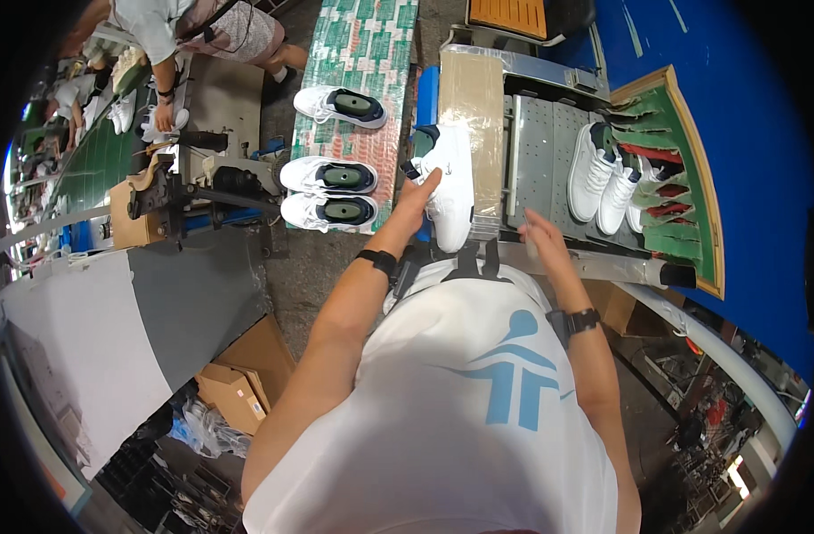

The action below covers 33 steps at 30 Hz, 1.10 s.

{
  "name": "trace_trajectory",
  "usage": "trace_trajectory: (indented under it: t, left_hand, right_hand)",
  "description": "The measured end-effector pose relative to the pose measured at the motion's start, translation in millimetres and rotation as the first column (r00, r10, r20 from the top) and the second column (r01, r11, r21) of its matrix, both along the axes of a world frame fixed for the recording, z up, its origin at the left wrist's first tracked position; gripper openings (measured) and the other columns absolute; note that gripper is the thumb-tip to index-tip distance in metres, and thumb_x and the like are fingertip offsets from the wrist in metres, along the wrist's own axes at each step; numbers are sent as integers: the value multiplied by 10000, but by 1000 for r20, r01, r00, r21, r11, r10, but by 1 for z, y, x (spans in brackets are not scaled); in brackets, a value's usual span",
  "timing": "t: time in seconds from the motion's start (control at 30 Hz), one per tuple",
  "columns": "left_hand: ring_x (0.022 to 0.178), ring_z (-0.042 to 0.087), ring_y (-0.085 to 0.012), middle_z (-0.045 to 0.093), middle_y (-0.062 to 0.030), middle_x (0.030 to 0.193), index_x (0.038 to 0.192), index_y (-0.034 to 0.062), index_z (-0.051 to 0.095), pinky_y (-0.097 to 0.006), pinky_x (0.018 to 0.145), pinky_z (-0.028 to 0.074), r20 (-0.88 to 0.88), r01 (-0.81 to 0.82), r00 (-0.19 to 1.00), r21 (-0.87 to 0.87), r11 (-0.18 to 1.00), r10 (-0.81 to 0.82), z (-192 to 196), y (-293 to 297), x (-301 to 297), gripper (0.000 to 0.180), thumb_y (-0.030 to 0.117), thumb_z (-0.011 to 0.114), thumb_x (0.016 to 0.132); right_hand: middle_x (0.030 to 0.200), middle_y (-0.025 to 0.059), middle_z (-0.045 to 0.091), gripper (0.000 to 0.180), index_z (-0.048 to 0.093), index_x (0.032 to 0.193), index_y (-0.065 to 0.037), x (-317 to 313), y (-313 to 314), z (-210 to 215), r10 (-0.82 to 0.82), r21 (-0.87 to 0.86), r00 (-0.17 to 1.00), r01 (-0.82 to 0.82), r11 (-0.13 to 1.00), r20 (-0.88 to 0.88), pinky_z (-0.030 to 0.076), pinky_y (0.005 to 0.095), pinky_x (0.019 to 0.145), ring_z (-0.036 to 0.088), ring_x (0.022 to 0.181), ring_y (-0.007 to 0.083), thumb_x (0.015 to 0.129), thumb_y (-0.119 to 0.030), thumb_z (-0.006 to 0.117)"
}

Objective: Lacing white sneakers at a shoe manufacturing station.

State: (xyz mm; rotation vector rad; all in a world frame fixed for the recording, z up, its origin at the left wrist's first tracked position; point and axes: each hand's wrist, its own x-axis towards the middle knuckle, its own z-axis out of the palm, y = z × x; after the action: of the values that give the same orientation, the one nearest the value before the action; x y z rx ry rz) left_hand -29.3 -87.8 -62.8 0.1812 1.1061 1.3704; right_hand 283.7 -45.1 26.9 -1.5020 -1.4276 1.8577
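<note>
I stand at a narrow workbench whose top is wrapped in brown tape-covered board (471,98), with a grey perforated metal plate (549,142) just to its right and a green rack with a wooden rim (692,160) beyond that, against a blue wall. My left hand (422,191) is closed on the side of a white sneaker (451,182) that rests on the brown board, toe toward me. My right hand (538,238) hovers near the front edge of the metal plate, fingers loosely together; I cannot tell whether it grips anything. Three more white sneakers (607,178) lean in the rack, well apart from my hands. To my left, across a strip of bare concrete floor, runs a green-patterned conveyor belt (358,53) carrying three white shoes with dark insoles (328,191). Further left sits a dark machine on a bench (180,191), where another person's hand (164,116) rests. Cardboard boxes (238,387) crowd the floor by my left leg.
</note>
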Motion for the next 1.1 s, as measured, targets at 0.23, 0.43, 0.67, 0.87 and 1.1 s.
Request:
trace_trajectory:
  t: [0.23, 0.43, 0.67, 0.87, 1.1]
  left_hand:
    - [1038, 755, -289, 781, -142, 1146, 1316, 54, 660, -414, 908, 596, -825, 284, 547, 22, 959, -143, 30, 64, -68, 679, 290, 934, 741]
    - [1071, 731, -399, 765, -187, 1135, 1326, 133, 644, -460, 943, 564, -911, 697, -265, -407, 590, -316, 141, 112, -173, 748, 176, 886, 620]
    - [1249, 662, -379, 744, -134, 1285, 1297, 181, 737, -577, 1091, 470, -827, 369, -473, -500, 783, -305, 24, 40, -285, 639, 145, 860, 671]
    - [1205, 668, -393, 741, -161, 1256, 1262, 138, 749, -561, 1095, 474, -876, 340, -416, -400, 851, -245, 35, 78, -176, 499, 223, 836, 778]
    - [1445, 536, -409, 547, -276, 1556, 1568, -1, 474, -443, 1202, 441, -885, 687, 123, -251, 682, -450, -13, 185, 138, 931, 435, 857, 841]
  right_hand:
    - [1101, 15, 729, 616, 509, 1562, 63, 1, -29, -5, 6, -166, 998, 4, 986, 63, 477, 252, 956, 619, 1004, 110, 1018, -222, 558]
    - [1086, 34, 723, 631, 502, 1563, 74, 12, -35, -10, -106, -134, 991, 117, 984, 86, 472, 265, 986, 634, 1032, 119, 1021, -234, 598]
    - [1123, 39, 723, 622, 507, 1559, 70, 29, -43, -23, -94, -159, 994, 103, 982, 62, 484, 278, 996, 644, 1059, 133, 1017, -220, 603]
    - [1089, 71, 738, 607, 561, 1507, 79, 65, -68, -45, -140, -158, 985, 155, 975, 103, 537, 311, 911, 676, 985, 152, 977, -206, 640]
    - [1076, 52, 714, 563, 568, 1522, 35, 110, -76, -47, -126, -153, 987, 141, 978, 100, 527, 282, 851, 650, 943, 135, 1013, -200, 623]
